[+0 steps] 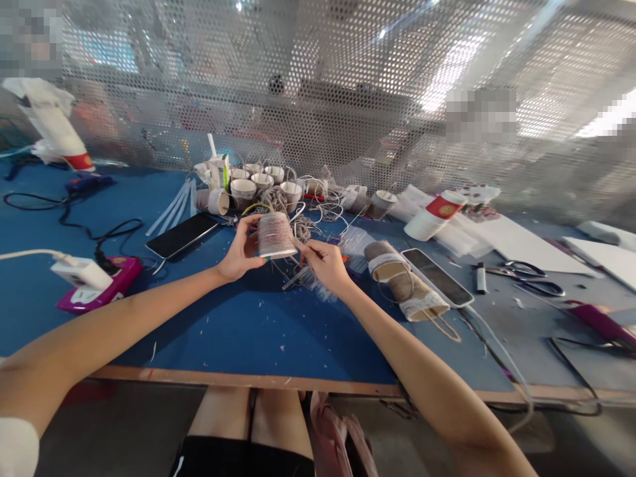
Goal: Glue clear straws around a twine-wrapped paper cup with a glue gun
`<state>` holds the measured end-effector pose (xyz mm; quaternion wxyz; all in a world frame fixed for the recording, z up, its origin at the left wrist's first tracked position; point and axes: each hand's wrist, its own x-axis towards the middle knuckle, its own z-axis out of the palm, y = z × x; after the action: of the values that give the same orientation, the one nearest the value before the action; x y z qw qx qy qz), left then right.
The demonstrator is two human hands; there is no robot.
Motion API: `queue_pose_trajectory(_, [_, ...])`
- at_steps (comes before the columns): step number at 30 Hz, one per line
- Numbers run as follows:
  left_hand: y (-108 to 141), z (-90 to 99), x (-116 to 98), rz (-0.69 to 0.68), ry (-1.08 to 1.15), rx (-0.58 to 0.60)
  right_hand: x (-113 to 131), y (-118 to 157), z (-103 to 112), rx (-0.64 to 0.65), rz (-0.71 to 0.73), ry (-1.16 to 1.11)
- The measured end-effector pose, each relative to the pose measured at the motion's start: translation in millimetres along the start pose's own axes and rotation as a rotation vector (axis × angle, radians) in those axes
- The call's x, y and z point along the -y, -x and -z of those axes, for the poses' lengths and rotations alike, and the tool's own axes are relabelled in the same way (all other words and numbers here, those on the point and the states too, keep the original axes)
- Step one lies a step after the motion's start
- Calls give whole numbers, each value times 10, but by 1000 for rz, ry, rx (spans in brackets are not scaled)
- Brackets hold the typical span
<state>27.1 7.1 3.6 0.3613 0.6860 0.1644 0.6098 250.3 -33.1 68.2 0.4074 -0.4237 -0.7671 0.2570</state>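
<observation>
A paper cup wrapped in grey-brown cord [275, 235] is held above the blue table, its white rim facing down. My left hand [240, 255] grips it from the left, thumb beneath and fingers at the top. At its right side, my right hand [322, 262] is closed with thumb and forefinger pinched on the cord near the cup's lower edge. Behind the cup lies a loose tangle of grey cord [273, 199]. Several wrapped cups [243, 192] stand beyond it.
A black phone [183, 236] and a purple power strip [102, 285] lie left. To the right are cord-wrapped cups [405, 285], a white-edged phone [437, 277], scissors [521, 275] and a stack of paper cups [434, 215]. A perforated metal screen [318, 86] stands behind.
</observation>
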Motion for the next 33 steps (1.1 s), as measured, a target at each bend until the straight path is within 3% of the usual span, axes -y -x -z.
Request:
queue_pose_trajectory(14, [-1, -111, 3, 159, 296, -166, -35, -3, -22, -36, -12, -35])
queue_pose_trajectory(22, [0, -179, -183, 424, 403, -259, -9, 31, -68, -51, -49, -50])
queue_pose_trajectory(26, [-23, -228, -274, 510, 466, -332, -31, 42, -98, -29, -117, -193])
queue_pose_trajectory(30, [-31, -230, -311, 585, 496, -280, -93, 29, -94, -71, -152, -382])
queue_pose_trajectory(33, [-22, -232, -324, 617, 511, -178, -99, 31, -63, -41, -162, -397])
